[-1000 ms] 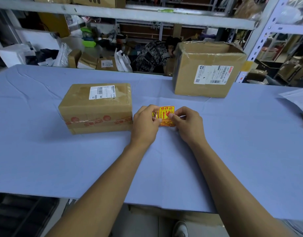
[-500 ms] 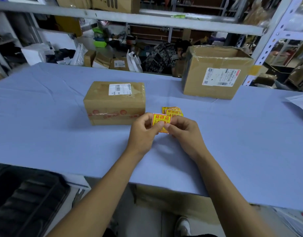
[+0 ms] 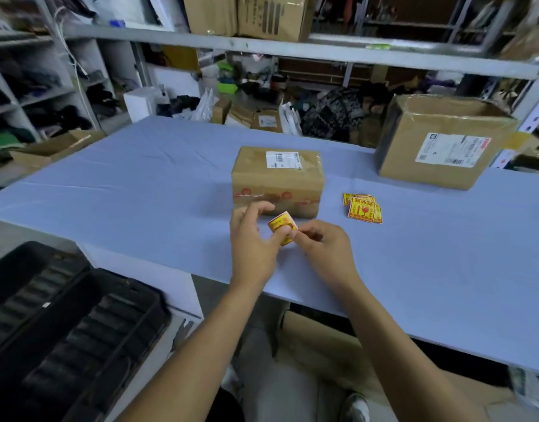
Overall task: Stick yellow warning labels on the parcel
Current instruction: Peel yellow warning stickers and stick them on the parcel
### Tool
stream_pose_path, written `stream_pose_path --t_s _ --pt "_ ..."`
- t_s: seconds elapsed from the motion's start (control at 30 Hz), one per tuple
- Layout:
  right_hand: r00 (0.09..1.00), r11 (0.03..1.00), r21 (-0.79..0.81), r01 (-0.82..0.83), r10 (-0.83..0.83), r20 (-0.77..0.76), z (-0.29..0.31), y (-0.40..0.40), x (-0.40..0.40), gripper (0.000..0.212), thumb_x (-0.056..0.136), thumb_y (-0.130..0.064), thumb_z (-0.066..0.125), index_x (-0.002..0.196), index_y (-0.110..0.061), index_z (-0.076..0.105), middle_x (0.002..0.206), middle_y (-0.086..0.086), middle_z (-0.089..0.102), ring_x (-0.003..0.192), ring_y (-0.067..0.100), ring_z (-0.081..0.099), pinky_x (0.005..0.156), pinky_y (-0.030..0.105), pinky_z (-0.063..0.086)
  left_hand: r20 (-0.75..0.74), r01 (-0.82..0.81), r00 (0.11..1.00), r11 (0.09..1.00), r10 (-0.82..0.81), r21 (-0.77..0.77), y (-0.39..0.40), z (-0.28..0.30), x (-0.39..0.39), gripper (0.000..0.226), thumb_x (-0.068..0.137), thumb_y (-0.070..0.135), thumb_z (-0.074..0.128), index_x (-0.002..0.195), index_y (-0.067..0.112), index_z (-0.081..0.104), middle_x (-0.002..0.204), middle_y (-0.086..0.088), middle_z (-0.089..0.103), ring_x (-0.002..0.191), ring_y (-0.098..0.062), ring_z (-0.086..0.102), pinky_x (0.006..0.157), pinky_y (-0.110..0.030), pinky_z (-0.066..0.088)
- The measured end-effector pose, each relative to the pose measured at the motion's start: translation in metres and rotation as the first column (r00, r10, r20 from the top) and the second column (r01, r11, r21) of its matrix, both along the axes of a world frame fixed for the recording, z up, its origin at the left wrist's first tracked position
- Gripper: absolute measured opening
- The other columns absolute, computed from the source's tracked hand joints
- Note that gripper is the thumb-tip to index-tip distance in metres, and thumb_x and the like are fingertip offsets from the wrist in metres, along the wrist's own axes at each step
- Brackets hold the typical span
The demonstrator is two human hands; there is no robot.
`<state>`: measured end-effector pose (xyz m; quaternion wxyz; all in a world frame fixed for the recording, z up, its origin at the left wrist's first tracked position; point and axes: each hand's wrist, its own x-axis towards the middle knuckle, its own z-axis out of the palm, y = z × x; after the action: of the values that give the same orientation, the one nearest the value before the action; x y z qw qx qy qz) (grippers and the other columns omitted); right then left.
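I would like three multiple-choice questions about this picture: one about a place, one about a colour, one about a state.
1. Where does the pile of spare labels lie?
A. on the blue table, right of the small parcel
B. on top of the large box
C. on the black tray

2. What colour is the label held between the hands?
A. green
B. yellow with red print
C. white

3. What are the hands doing?
A. both rest flat
B. left hand and right hand pinch the label
C. they lift the parcel

Key: 1 A, the pile lies beside the small parcel; 2 B, colours show; 3 B, fingertips grip its edges.
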<state>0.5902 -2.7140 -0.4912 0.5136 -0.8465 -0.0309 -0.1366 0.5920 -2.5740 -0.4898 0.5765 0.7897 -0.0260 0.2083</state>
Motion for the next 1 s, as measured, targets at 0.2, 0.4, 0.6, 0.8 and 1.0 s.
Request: stream_pose_path --t_s 0.2,0.4,0.6,0.8,1.0 --pt "0.998 0.998 0.039 -0.055 0.057 -0.036 0.0018 0.0030 -0.0032 0.026 0.092 -0.013 0.063 0.072 -0.026 0.073 0.058 -0.005 0.065 0.052 -0.001 0.056 0.062 0.022 0.047 0.096 0.039 0.994 0.985 -0.056 0.171 -0.0014 -0.0041 -0.0032 0.002 0.084 0.015 0.074 0.086 0.014 0.073 0.087 0.001 0.067 0.080 -0.011 0.061 0.072 -0.029 0.053" --pt "0.997 0.990 0.123 -0.075 0.077 -0.007 0.0031 0.0020 -0.0052 0.021 0.094 -0.016 0.063 0.075 -0.014 0.071 0.059 -0.005 0.061 0.056 0.007 0.054 0.063 0.029 0.046 0.030 0.101 0.994 0.988 -0.105 0.113 0.0017 0.0003 -0.0071 0.013 0.089 0.011 0.068 0.091 0.018 0.079 0.085 0.010 0.075 0.083 -0.006 0.068 0.078 -0.024 0.056" --pt "0.995 0.983 0.159 -0.093 0.097 -0.018 0.0039 0.0008 -0.0060 0.018 0.093 -0.009 0.060 0.080 -0.016 0.071 0.065 -0.007 0.064 0.061 0.007 0.056 0.064 0.028 0.048 -0.030 0.145 0.989 0.989 -0.144 0.032 0.0038 0.0035 -0.0068 0.012 0.086 0.011 0.071 0.091 0.016 0.081 0.083 0.008 0.078 0.082 -0.004 0.071 0.077 -0.023 0.058" --pt "0.996 0.987 0.133 -0.085 0.087 -0.005 0.0032 0.0014 -0.0066 0.021 0.091 -0.007 0.060 0.078 -0.021 0.070 0.063 -0.014 0.063 0.062 0.002 0.057 0.065 0.023 0.047 -0.026 0.146 0.989 0.989 -0.145 0.011 0.0034 0.0044 -0.0087 0.010 0.084 0.010 0.074 0.089 0.015 0.082 0.077 0.012 0.075 0.078 0.001 0.071 0.070 -0.012 0.054" --pt "0.999 0.995 0.082 -0.054 0.054 0.011 0.0026 0.0006 -0.0094 0.020 0.091 -0.008 0.062 0.078 -0.019 0.074 0.058 -0.022 0.064 0.058 -0.003 0.057 0.060 0.011 0.042 0.004 0.109 0.994 0.986 -0.110 0.124 0.0018 0.0021 -0.0105 0.012 0.086 0.014 0.072 0.092 0.017 0.081 0.086 0.006 0.079 0.080 -0.004 0.071 0.076 -0.020 0.058"
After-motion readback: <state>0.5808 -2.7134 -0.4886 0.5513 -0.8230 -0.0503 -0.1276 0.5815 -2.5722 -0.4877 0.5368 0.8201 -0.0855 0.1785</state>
